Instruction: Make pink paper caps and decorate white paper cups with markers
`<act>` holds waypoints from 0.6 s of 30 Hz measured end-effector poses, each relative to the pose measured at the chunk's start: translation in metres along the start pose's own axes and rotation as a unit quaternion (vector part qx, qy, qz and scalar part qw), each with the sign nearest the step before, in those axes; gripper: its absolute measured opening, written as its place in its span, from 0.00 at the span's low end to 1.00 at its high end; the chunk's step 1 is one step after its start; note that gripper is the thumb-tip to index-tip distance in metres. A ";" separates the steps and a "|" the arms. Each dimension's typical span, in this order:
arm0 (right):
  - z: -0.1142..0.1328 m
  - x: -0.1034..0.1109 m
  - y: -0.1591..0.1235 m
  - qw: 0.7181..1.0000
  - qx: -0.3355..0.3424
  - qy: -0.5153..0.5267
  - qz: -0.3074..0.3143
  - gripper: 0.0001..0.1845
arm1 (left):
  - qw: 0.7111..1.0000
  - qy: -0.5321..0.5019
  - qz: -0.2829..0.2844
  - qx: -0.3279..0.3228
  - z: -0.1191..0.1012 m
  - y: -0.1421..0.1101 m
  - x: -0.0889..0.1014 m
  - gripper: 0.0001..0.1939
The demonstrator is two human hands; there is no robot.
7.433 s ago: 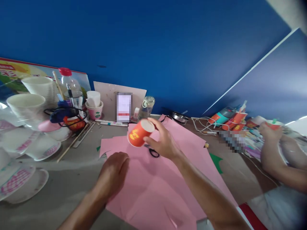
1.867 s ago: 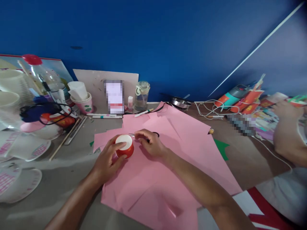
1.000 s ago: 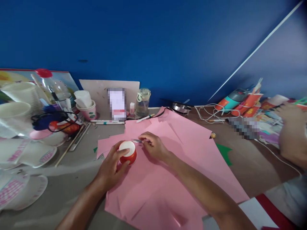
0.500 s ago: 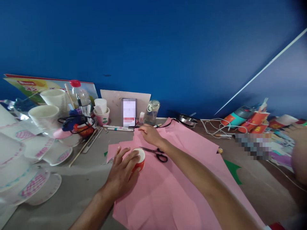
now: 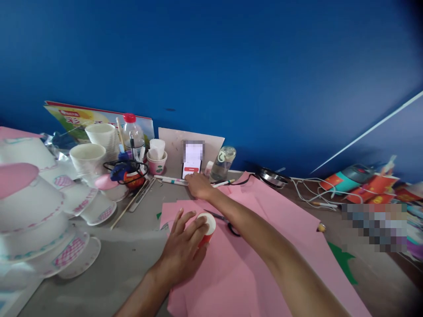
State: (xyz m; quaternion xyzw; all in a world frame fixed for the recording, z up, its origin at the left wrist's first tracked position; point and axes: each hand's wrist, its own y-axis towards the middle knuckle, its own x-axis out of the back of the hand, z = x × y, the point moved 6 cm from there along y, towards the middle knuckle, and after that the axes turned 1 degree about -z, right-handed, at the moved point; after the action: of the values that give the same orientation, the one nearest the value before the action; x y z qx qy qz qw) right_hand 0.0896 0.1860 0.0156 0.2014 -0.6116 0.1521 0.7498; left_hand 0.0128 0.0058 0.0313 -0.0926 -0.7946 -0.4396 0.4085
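Observation:
My left hand point(image 5: 183, 246) is closed around a small red paper cup point(image 5: 207, 223), which stands upside down with its white base up. The cup rests on large pink paper point(image 5: 231, 273). My right hand point(image 5: 199, 186) reaches forward, its fingers stretched to the lower edge of a lit phone point(image 5: 192, 160). They hold nothing, and whether they touch the screen is hard to tell. Black-handled scissors point(image 5: 234, 230) lie on the paper, partly under my right forearm. A pale board point(image 5: 172, 143) leans against the wall behind the phone.
Decorated white paper cups and bowls point(image 5: 33, 198) are stacked at the left. Nearby are plain cups point(image 5: 87, 154), a red-capped bottle point(image 5: 132, 130) and a wooden stick point(image 5: 130, 207). A glass bottle point(image 5: 224, 163), a metal dish point(image 5: 272, 177) and white cables point(image 5: 304, 193) stand or lie right of the phone.
The view has shifted, so things appear farther right. My right hand has moved to the phone's lower edge from a spot in front of it. My left hand stays on the cup. Another person's arm has left the right side.

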 end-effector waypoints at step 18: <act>-0.014 0.038 -0.160 0.808 -0.125 0.576 0.011 0.14 | 1.000 -0.015 -0.020 -0.014 0.003 -0.002 -0.003 0.19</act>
State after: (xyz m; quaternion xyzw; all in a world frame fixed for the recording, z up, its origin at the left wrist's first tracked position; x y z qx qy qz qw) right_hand 0.1857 0.0524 0.0313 -0.0253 -0.0831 0.1711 0.9814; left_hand 0.0124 0.0073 0.0269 -0.0887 -0.7957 -0.4579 0.3864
